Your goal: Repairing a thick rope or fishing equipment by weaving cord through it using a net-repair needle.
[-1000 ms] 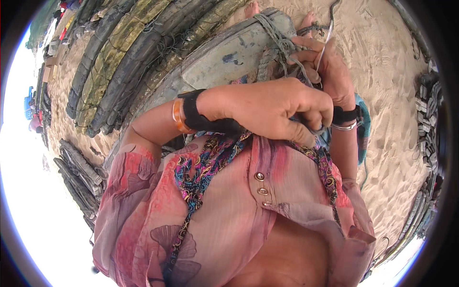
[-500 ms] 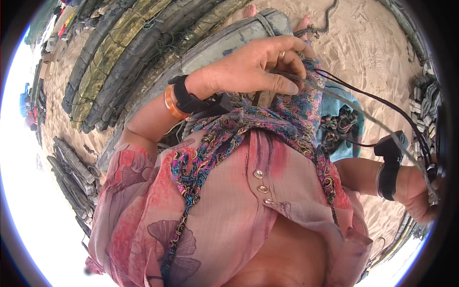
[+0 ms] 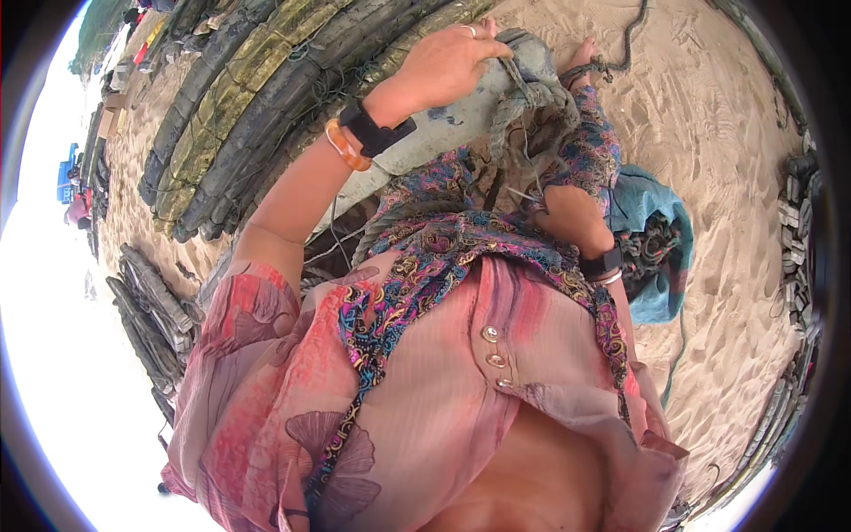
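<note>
My left hand is raised over the long grey-green float. Its fingers are closed on a grey rope beside the float's far end. Below that hand hangs a thick loop of frayed grey-green rope, close to my knees. My right hand is low over my lap, near the rope's loose strands, with its fingers curled and partly hidden. A thin pale piece shows by its fingertips; I cannot make out what it holds. Patterned cloth covers my lap.
Several long dark and yellowish wrapped floats lie side by side at the upper left. A blue sack of dark rope stands right of my leg. Another rope trails over the sand. More floats lie at the left.
My left hand has moved up and slightly left with the rope. My right hand has come from the far right edge in to my lap. The rope stretched between them no longer shows taut.
</note>
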Demonstrator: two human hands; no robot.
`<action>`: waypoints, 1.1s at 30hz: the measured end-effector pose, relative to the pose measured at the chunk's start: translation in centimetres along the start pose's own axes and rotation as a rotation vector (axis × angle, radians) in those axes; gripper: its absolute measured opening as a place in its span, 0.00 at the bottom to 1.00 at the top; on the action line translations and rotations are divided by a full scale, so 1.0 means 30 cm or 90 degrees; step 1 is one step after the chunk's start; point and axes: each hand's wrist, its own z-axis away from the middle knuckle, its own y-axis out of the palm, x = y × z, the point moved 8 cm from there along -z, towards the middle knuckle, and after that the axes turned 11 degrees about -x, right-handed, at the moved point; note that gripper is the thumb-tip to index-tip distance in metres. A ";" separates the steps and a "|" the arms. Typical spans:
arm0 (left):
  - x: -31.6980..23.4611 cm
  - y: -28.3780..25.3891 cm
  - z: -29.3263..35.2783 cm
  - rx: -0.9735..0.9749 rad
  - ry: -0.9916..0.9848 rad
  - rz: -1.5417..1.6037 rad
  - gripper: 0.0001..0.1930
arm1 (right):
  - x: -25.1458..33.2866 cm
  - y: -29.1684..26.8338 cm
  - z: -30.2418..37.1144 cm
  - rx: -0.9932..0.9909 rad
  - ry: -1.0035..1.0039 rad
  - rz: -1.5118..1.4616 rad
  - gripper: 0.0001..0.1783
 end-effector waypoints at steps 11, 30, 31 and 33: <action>-0.097 0.071 -0.039 0.029 0.269 -0.223 0.11 | -0.137 -0.292 -0.059 -0.242 0.117 -0.329 0.12; -0.131 0.073 -0.016 0.022 0.455 -0.279 0.08 | -0.107 -0.296 -0.105 -0.302 0.112 -0.530 0.08; -0.120 0.078 -0.009 0.022 0.455 -0.281 0.08 | -0.104 -0.298 -0.102 -0.302 0.109 -0.530 0.08; -0.123 0.064 -0.005 0.013 0.458 -0.278 0.08 | -0.103 -0.284 -0.096 -0.286 0.137 -0.564 0.08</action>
